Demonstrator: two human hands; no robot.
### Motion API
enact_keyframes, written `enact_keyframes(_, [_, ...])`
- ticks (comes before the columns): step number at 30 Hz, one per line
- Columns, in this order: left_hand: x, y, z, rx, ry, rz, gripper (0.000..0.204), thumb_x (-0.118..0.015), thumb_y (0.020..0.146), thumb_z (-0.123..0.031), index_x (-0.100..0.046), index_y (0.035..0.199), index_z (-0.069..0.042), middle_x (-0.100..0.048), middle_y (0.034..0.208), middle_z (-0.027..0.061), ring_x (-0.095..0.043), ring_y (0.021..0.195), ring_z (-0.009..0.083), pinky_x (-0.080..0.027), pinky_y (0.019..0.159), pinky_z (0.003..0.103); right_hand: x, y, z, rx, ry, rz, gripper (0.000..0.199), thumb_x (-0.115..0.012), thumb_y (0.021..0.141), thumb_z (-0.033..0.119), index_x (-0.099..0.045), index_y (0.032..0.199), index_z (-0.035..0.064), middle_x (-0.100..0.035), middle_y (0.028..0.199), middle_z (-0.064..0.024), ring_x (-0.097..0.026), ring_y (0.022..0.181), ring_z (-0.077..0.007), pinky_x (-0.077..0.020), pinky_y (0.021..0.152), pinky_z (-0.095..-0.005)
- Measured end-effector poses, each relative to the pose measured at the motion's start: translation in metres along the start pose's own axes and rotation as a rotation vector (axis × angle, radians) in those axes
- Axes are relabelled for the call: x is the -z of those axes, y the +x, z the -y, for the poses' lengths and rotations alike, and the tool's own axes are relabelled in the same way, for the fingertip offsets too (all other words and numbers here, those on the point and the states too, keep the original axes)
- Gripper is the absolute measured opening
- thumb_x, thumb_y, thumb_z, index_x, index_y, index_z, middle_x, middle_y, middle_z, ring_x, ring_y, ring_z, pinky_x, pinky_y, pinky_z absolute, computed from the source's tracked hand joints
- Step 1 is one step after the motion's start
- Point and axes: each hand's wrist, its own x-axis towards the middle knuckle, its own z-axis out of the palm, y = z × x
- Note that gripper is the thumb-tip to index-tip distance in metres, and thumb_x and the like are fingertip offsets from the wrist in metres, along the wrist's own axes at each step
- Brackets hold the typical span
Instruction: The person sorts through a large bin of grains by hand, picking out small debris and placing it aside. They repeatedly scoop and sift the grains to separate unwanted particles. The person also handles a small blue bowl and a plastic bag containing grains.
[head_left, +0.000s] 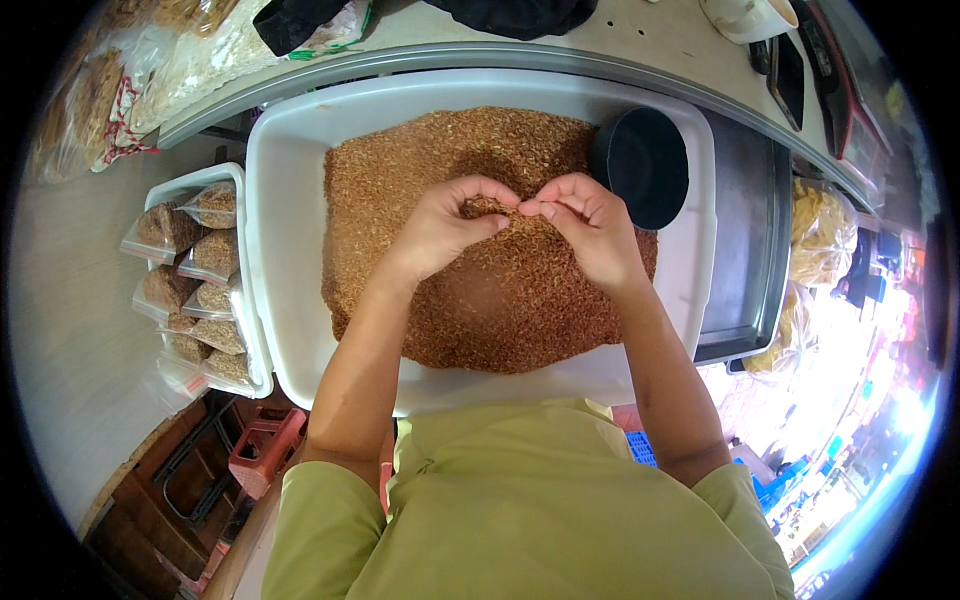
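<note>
A large white plastic tub [285, 270] holds a broad heap of brown, shredded dry flakes [490, 310]. Over the middle of the heap, my left hand [445, 225] and my right hand [590, 225] meet with their fingertips. The left thumb and fingers are curled in, and flakes show through the gap between them. My right hand is closed in a pinch against the left fingertips. Whatever lies between the fingers is too small to make out. Close to my right hand, a dark round bowl [645, 168] rests in the tub's far right corner, tilted on the flakes.
Left of the tub, a white basket [255, 340] holds several clear zip bags of brown flakes [168, 228]. A metal tray [742, 250] lies to the right. Along the far side runs a counter [400, 35] with a white mug [750, 18]. A red stool [265, 455] stands lower left.
</note>
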Motion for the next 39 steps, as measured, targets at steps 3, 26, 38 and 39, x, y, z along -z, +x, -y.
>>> enact_keyframes(3, [0.001, 0.0, 0.0, 0.009, 0.016, 0.012, 0.021, -0.063, 0.08, 0.004, -0.064, 0.1, -0.001, -0.064, 0.097, 0.0021, -0.058, 0.089, 0.0077, -0.048, 0.079, 0.022, 0.0, 0.001, -0.004, 0.021, 0.008, -0.004, 0.006, -0.052, 0.09, 0.001, -0.056, 0.095, -0.0006, -0.068, 0.093, -0.01, -0.062, 0.09, -0.0124, -0.0466, 0.082, -0.024])
enact_keyframes(26, [0.002, 0.001, -0.003, 0.036, -0.039, 0.066, 0.023, -0.063, 0.081, 0.002, -0.064, 0.104, -0.002, -0.064, 0.1, 0.0025, -0.058, 0.091, 0.0077, -0.047, 0.08, 0.021, 0.018, -0.017, -0.002, -0.125, 0.629, -0.012, 0.011, -0.049, 0.086, 0.005, -0.053, 0.096, 0.0062, -0.05, 0.08, -0.002, -0.042, 0.06, -0.0102, -0.0339, 0.056, -0.0236])
enact_keyframes(38, [0.003, 0.001, 0.0, 0.064, -0.101, 0.028, 0.021, -0.063, 0.083, -0.001, -0.065, 0.103, -0.002, -0.065, 0.099, 0.0036, -0.058, 0.095, 0.0111, -0.045, 0.087, 0.025, -0.015, -0.012, 0.006, 0.141, -0.479, -0.122, 0.013, -0.065, 0.082, 0.005, -0.064, 0.095, 0.0062, -0.057, 0.072, -0.0006, -0.045, 0.056, -0.0078, -0.0352, 0.05, -0.0229])
enact_keyframes(39, [0.003, 0.001, 0.001, 0.064, -0.103, 0.026, 0.02, -0.063, 0.083, -0.002, -0.065, 0.103, -0.002, -0.066, 0.099, 0.0037, -0.058, 0.095, 0.0113, -0.045, 0.087, 0.026, -0.015, -0.012, 0.006, 0.168, -0.501, -0.122, 0.014, -0.064, 0.082, 0.008, -0.064, 0.096, 0.0078, -0.06, 0.075, -0.0046, -0.052, 0.059, -0.0136, -0.0399, 0.053, -0.0264])
